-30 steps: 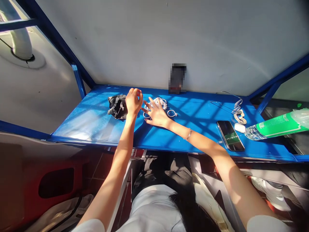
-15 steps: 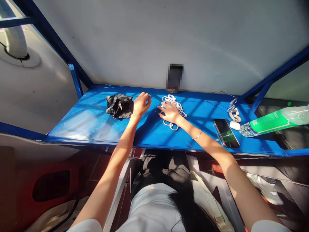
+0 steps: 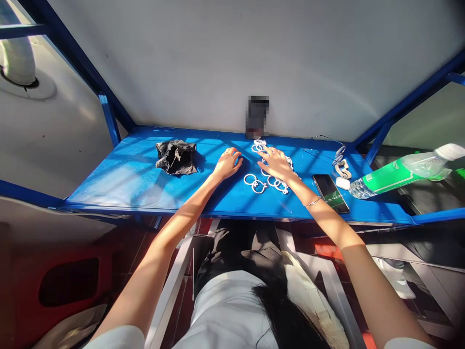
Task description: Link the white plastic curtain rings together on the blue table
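Note:
Several white rings with small loops on them (image 3: 259, 187) lie on the blue table (image 3: 181, 198); they look like plastic curtain rings. My right hand (image 3: 278, 165) rests palm down over the main pile, fingers spread, and covers part of it. Two or three rings lie apart from the pile, between my hands and closer to me. My left hand (image 3: 228, 164) is low over the table to the left of the rings, its fingers loosely bent and a little apart, with nothing visible in them. Further left stands a crumpled black plastic bag (image 3: 177, 159) with its mouth open.
A dark, pixelated upright object (image 3: 257, 118) leans against the grey wall. To the right lie a phone (image 3: 330, 194), a small white case (image 3: 342, 183), a white looped item (image 3: 342, 168) and glasses (image 3: 339, 154). A green-labelled bottle (image 3: 395, 175) lies tilted at the right end.
My right hand has moved right, and the pile is spread wider, with a few rings now separate nearer me. The left hand has come away from the bag toward the rings and loosened its fingers.

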Motion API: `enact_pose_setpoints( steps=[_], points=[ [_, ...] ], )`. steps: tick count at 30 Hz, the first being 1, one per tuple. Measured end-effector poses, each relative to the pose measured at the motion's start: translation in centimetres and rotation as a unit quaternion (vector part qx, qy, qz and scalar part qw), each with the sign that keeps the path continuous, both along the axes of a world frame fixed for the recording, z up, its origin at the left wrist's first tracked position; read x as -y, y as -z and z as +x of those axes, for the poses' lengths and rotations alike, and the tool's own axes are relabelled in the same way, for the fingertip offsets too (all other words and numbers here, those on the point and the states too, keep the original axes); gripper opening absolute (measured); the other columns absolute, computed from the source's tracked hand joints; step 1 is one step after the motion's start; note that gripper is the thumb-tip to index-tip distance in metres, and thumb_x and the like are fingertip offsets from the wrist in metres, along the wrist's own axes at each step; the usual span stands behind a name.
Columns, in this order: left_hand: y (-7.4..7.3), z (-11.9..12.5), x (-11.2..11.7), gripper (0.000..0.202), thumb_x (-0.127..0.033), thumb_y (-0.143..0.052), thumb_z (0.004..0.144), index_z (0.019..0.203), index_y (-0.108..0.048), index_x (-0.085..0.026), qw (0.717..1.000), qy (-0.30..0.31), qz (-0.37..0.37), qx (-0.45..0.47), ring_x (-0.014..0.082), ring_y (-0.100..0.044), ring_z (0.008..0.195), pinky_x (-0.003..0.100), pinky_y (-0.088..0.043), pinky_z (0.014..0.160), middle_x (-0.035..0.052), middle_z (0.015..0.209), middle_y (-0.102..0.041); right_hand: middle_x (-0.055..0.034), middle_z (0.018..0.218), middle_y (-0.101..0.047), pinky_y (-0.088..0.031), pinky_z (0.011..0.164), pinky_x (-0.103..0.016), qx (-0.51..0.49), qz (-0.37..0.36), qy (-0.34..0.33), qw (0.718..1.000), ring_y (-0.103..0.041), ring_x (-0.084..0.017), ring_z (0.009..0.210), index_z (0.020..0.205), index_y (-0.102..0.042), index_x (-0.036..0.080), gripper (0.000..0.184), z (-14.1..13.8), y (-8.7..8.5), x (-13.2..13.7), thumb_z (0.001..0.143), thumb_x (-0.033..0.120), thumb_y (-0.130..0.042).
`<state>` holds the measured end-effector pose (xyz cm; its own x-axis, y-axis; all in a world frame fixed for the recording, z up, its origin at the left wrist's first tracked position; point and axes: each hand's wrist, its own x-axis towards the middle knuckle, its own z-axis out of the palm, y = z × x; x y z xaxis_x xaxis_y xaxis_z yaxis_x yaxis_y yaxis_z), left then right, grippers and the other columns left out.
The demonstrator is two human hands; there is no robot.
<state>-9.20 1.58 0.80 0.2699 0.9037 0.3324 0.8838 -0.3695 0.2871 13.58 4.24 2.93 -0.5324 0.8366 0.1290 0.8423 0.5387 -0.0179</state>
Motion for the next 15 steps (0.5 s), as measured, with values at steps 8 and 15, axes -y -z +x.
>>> enact_pose_setpoints(
  steps=[8,15],
  points=[
    [2.3,0.8,-0.3,0.054,-0.04,-0.028,0.099,0.147,-0.036,-0.015,0.995,0.009,-0.091,-0.046,0.0291,-0.019,0.146,0.048,-0.016,0.118,0.0144,0.156,-0.026,-0.0101,0.155,-0.031,-0.023,0.11,-0.053,-0.021,-0.002,-0.007,1.0,-0.026,-0.034,0.141,0.144,-0.042,0.022,0.055,-2.7,1.8,-5.2,0.097,0.047,-0.03],
    [2.4,0.9,-0.3,0.058,-0.045,-0.027,0.099,0.148,-0.033,-0.015,0.993,0.013,-0.097,-0.068,0.0293,-0.015,0.147,0.048,-0.013,0.119,0.0144,0.157,-0.021,-0.0188,0.131,-0.056,-0.035,0.098,-0.05,0.002,0.002,0.001,1.0,-0.049,-0.035,0.118,0.125,-0.06,0.013,0.044,-0.7,0.8,-5.3,0.093,0.033,-0.037]
  ],
)
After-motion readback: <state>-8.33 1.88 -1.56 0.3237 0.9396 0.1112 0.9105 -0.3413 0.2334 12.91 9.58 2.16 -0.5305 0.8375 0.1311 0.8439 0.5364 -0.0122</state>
